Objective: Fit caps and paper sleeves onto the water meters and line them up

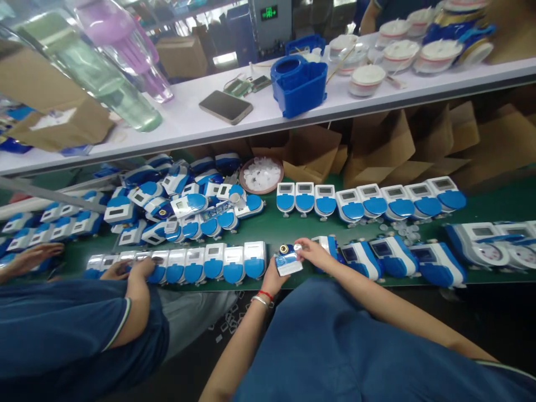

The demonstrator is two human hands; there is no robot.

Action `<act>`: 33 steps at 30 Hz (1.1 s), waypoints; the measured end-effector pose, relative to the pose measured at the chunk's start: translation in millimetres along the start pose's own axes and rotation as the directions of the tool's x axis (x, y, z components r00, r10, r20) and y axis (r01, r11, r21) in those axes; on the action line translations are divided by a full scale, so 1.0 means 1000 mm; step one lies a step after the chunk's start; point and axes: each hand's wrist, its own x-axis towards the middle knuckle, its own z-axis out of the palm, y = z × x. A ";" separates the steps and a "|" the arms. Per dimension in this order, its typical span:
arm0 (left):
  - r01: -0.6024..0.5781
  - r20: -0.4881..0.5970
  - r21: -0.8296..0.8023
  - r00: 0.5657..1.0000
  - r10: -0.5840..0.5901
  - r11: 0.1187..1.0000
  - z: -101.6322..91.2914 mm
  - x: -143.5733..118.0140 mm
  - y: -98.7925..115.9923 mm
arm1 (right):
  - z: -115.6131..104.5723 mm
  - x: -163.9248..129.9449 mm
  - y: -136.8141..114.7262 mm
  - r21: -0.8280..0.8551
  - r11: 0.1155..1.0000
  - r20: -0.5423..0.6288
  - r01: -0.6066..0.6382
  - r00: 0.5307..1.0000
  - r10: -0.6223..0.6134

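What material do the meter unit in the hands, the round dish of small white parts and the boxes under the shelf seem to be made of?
Meter unit: glossy white and blue moulded plastic, probably; light glints on it.
Round dish: brownish, smooth rim; plastic or ceramic, unclear.
Boxes: plain brown cardboard, matte, with folded flaps.

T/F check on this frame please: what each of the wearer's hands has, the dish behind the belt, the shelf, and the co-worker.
1. The left hand holds a blue-and-white meter unit. True.
2. The right hand rests on the phone. False: the phone lies on the white shelf; the right hand is at the held unit.
3. The round dish holds small white pieces. True.
4. The belt is red. False: green.
5. A co-worker's hand touches the front row of units. True.
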 end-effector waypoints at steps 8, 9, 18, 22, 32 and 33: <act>-0.111 0.190 0.072 0.977 0.096 0.991 -0.021 0.021 -0.006 | 0.030 0.042 -0.010 -0.496 0.857 -0.143 0.140 0.960 -0.240; -0.127 0.214 0.096 0.971 0.104 0.987 -0.022 0.023 -0.007 | 0.030 0.043 -0.009 -0.518 0.843 -0.135 0.145 0.959 -0.248; -0.213 0.259 0.252 0.955 0.146 0.944 -0.026 0.037 -0.013 | 0.018 0.033 -0.031 -0.826 0.507 0.150 0.246 0.963 -0.224; -0.248 0.296 0.294 0.942 0.159 0.923 -0.026 0.042 -0.010 | 0.019 0.035 -0.046 -0.909 0.385 0.130 0.159 0.986 -0.101; -0.295 0.394 0.336 0.907 0.152 0.894 -0.028 0.047 -0.004 | 0.040 0.035 -0.054 -0.933 0.278 -0.217 -0.227 0.974 0.066; -0.296 0.395 0.334 0.906 0.152 0.895 -0.028 0.048 -0.004 | 0.040 0.035 -0.054 -0.932 0.294 -0.207 -0.215 0.977 0.058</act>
